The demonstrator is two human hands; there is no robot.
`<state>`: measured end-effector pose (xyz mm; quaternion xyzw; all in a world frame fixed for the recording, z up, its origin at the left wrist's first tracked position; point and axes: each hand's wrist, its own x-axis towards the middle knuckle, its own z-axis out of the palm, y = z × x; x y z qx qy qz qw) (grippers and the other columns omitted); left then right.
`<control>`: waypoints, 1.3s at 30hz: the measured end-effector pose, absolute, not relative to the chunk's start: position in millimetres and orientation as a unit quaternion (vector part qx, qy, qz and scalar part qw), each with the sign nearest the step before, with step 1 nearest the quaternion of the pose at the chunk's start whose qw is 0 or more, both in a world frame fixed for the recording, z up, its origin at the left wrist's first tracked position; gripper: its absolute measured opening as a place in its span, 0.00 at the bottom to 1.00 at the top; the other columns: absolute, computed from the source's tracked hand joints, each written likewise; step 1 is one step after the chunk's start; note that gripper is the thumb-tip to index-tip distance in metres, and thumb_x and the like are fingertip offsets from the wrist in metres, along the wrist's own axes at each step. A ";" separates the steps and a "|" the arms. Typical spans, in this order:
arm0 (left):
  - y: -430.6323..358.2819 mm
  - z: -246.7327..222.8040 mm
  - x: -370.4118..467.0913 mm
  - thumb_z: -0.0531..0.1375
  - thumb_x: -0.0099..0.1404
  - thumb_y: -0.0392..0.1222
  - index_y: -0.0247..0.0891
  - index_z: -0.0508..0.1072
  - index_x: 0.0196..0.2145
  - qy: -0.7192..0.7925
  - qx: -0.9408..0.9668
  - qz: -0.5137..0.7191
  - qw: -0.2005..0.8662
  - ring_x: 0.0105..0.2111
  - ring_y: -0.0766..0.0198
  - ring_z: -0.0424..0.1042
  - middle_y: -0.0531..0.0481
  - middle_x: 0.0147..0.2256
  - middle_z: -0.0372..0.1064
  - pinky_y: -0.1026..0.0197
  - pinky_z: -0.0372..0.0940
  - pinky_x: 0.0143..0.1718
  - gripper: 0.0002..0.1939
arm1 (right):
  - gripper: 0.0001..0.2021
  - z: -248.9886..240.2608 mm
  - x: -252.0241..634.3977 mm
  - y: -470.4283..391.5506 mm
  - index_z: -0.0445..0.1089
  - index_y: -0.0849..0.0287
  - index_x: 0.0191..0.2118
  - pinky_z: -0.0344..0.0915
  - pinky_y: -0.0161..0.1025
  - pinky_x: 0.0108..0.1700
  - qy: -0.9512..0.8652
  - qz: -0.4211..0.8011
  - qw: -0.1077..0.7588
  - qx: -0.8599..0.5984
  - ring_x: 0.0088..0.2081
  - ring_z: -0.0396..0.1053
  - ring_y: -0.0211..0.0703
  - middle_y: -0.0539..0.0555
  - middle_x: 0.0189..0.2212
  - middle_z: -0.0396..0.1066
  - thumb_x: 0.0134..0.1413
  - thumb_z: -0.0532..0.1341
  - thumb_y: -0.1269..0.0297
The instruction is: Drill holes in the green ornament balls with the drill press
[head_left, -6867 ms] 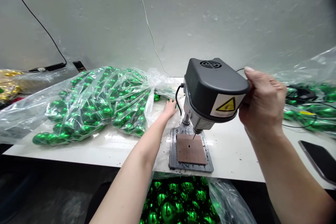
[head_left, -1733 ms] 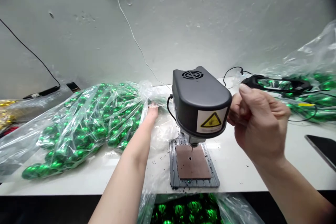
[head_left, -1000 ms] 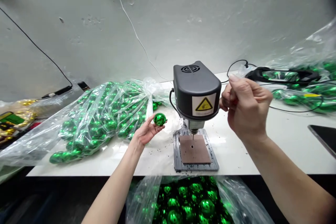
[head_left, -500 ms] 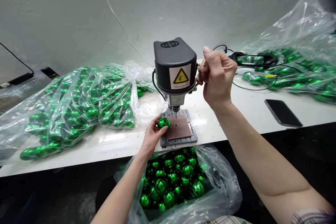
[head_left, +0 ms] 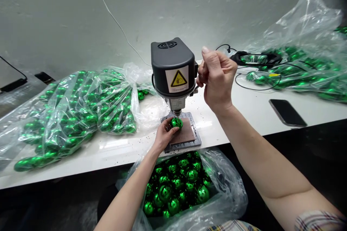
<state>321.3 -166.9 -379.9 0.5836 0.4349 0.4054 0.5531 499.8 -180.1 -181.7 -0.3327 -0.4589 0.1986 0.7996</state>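
And it's 1 green ball [head_left: 177, 122] pinched in the left hand [head_left: 163, 134] under 1 drill press [head_left: 170, 57], right hand [head_left: 219, 79] gripping at its side, 1 phone [head_left: 287, 112] on the table [head_left: 116, 148]!

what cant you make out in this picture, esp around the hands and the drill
- Head view: what the right hand grips, if anything; the hand itself hides it.
- Head view: the left side of the green ball, covered by the left hand.
- Head view: whether the drill bit touches the ball; too small.
- Head view: small print on the warning label; too small.
- Head view: the right-hand plastic bag's far end, cut off by the right edge.
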 end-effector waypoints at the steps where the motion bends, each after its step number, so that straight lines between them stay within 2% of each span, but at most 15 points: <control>1: -166.7 -379.8 322.2 0.70 0.55 0.44 0.36 0.71 0.54 0.434 0.587 0.403 0.551 0.47 0.53 0.73 0.42 0.48 0.75 0.51 0.67 0.52 0.30 | 0.27 -181.6 499.9 -180.3 0.50 0.56 0.19 0.48 0.34 0.16 -0.459 0.200 0.800 -0.331 0.15 0.48 0.28 0.44 0.15 0.51 0.58 0.63 0.48; 5: -168.9 -379.0 321.1 0.70 0.55 0.45 0.37 0.72 0.53 0.440 0.619 0.391 0.521 0.45 0.53 0.73 0.42 0.46 0.74 0.51 0.67 0.50 0.29 | 0.27 -182.6 500.6 -180.2 0.50 0.56 0.20 0.48 0.34 0.17 -0.467 0.189 0.793 -0.342 0.16 0.48 0.28 0.44 0.16 0.50 0.59 0.61 0.45; 8: -173.3 -381.1 321.1 0.72 0.53 0.46 0.38 0.74 0.52 0.453 0.669 0.385 0.447 0.43 0.52 0.72 0.43 0.43 0.72 0.50 0.67 0.47 0.29 | 0.27 -184.0 501.2 -179.0 0.52 0.55 0.20 0.49 0.36 0.17 -0.471 0.180 0.784 -0.361 0.17 0.50 0.29 0.45 0.16 0.50 0.60 0.59 0.43; 11: -177.3 -388.6 324.6 0.73 0.53 0.45 0.40 0.75 0.51 0.450 0.692 0.403 0.395 0.45 0.52 0.70 0.43 0.42 0.71 0.49 0.66 0.49 0.28 | 0.26 -184.1 501.1 -177.9 0.52 0.55 0.20 0.49 0.37 0.17 -0.466 0.176 0.787 -0.365 0.17 0.50 0.30 0.45 0.16 0.51 0.60 0.60 0.44; 16: -178.0 -403.1 327.9 0.71 0.56 0.46 0.40 0.72 0.54 0.427 0.678 0.420 0.427 0.50 0.51 0.70 0.42 0.47 0.71 0.47 0.63 0.56 0.29 | 0.25 -182.5 501.0 -181.6 0.52 0.55 0.18 0.49 0.36 0.16 -0.464 0.185 0.795 -0.343 0.15 0.48 0.29 0.44 0.15 0.52 0.59 0.62 0.50; 19: -176.7 -407.6 326.8 0.71 0.56 0.47 0.40 0.72 0.55 0.421 0.670 0.422 0.443 0.51 0.51 0.70 0.41 0.49 0.71 0.47 0.62 0.58 0.30 | 0.26 -185.7 501.9 -187.4 0.52 0.54 0.18 0.50 0.36 0.17 -0.481 0.177 0.785 -0.348 0.15 0.49 0.30 0.45 0.14 0.52 0.59 0.62 0.49; 22: -175.7 -410.9 326.2 0.72 0.56 0.47 0.40 0.71 0.55 0.417 0.670 0.426 0.443 0.52 0.51 0.70 0.41 0.50 0.70 0.47 0.63 0.58 0.30 | 0.27 -192.7 502.5 -193.3 0.51 0.54 0.17 0.50 0.37 0.18 -0.499 0.153 0.773 -0.360 0.16 0.49 0.31 0.45 0.14 0.50 0.59 0.62 0.48; 27: -175.6 -414.7 326.5 0.71 0.57 0.48 0.41 0.71 0.56 0.417 0.673 0.424 0.440 0.51 0.50 0.70 0.40 0.50 0.70 0.46 0.63 0.57 0.31 | 0.26 -203.5 499.9 -203.2 0.53 0.55 0.14 0.47 0.39 0.20 -0.494 0.141 0.795 -0.322 0.15 0.48 0.32 0.45 0.12 0.48 0.58 0.64 0.57; 29: -175.9 -414.8 326.6 0.72 0.56 0.47 0.41 0.71 0.56 0.416 0.668 0.428 0.445 0.51 0.50 0.70 0.40 0.50 0.70 0.45 0.63 0.57 0.31 | 0.26 -206.8 498.3 -208.1 0.53 0.55 0.14 0.47 0.40 0.20 -0.490 0.137 0.793 -0.336 0.15 0.48 0.32 0.45 0.12 0.48 0.58 0.63 0.57; 32: -176.6 -413.5 326.6 0.72 0.55 0.46 0.42 0.72 0.55 0.416 0.661 0.433 0.451 0.52 0.48 0.69 0.41 0.50 0.70 0.45 0.64 0.57 0.30 | 0.27 -212.5 496.9 -213.5 0.51 0.56 0.14 0.47 0.39 0.20 -0.495 0.130 0.786 -0.346 0.15 0.47 0.32 0.45 0.12 0.48 0.57 0.63 0.57; 39: -178.7 -409.5 326.5 0.72 0.56 0.45 0.44 0.72 0.55 0.417 0.666 0.428 0.446 0.52 0.48 0.69 0.41 0.49 0.70 0.44 0.63 0.57 0.30 | 0.28 -233.2 501.7 -208.8 0.44 0.59 0.15 0.42 0.37 0.20 -0.539 0.111 0.797 -0.248 0.15 0.43 0.28 0.43 0.12 0.44 0.57 0.63 0.66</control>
